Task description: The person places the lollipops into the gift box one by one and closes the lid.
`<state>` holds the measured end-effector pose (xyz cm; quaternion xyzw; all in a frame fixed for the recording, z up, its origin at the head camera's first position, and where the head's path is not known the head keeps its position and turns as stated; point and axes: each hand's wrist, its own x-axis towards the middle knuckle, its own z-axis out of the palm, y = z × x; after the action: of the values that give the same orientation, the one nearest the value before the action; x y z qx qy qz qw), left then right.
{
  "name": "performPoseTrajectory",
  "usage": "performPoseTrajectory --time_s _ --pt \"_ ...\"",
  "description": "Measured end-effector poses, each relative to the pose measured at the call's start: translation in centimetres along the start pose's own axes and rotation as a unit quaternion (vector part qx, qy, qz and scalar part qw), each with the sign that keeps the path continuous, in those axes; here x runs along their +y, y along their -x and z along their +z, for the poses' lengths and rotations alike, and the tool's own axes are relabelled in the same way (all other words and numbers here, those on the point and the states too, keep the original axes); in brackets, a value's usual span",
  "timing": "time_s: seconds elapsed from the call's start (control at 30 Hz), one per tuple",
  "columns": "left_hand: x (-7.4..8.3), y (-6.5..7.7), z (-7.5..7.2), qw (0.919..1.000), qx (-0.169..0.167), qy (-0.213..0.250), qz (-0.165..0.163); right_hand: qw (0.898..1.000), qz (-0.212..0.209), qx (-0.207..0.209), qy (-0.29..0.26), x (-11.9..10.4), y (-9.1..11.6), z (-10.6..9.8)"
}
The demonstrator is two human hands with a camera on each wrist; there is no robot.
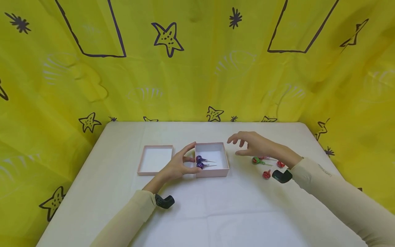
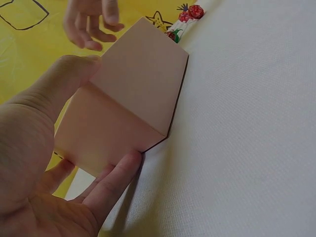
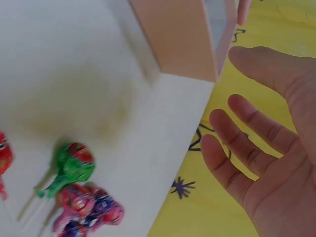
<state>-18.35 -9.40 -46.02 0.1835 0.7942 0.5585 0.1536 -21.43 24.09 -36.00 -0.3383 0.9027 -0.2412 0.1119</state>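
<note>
My left hand (image 1: 175,167) grips a pink cardboard box (image 1: 213,173) by its left side, thumb at the near corner and index finger at the far one. In the left wrist view the fingers spread along the wall of the box (image 2: 140,69). Two purple-wrapped lollipops (image 1: 200,165) lie inside, heads to the left, sticks pointing right. Above the table, just right of the box, hovers my right hand (image 1: 257,143) with relaxed fingers and nothing in them. Below it lie several lollipops, among them a green one (image 3: 75,165) and a red one (image 1: 266,174).
A shallow pink-edged lid (image 1: 155,159) with a white inside lies left of the box. Pink-and-purple lollipops (image 3: 76,200) cluster beside the green one. A white cloth (image 1: 191,226) covers the table, and a yellow patterned curtain (image 1: 197,75) hangs behind and at the sides.
</note>
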Motion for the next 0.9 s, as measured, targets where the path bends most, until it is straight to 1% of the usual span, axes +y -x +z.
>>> performPoseTrajectory --time_s 0.1,0.23,0.37,0.43,0.6,0.8,0.9 --pt "0.0 0.0 0.0 1.0 0.001 -0.001 0.001 1.0 0.019 -0.017 -0.001 0.8 1.1 0.3" --pt "0.1 0.1 0.0 1.0 -0.001 -0.003 0.0 0.999 0.035 -0.031 0.009 2.2 2.6 0.7" --pt "0.2 0.1 -0.1 1.0 0.001 -0.003 -0.001 0.998 0.039 -0.031 0.028 3.5 4.0 0.9" --pt "0.2 0.1 -0.1 1.0 0.001 0.001 0.0 0.999 0.031 -0.028 0.033 3.9 4.4 1.1" --pt "0.3 0.1 -0.1 1.0 -0.003 0.004 -0.002 0.999 0.019 -0.027 0.034 4.7 5.1 1.4" --pt "0.3 0.0 -0.1 1.0 0.0 -0.001 -0.006 0.996 0.05 -0.038 0.056 5.4 5.3 1.8" --pt "0.3 0.0 -0.1 1.0 -0.002 -0.002 -0.003 0.995 0.055 -0.038 0.071 5.7 5.3 2.1"
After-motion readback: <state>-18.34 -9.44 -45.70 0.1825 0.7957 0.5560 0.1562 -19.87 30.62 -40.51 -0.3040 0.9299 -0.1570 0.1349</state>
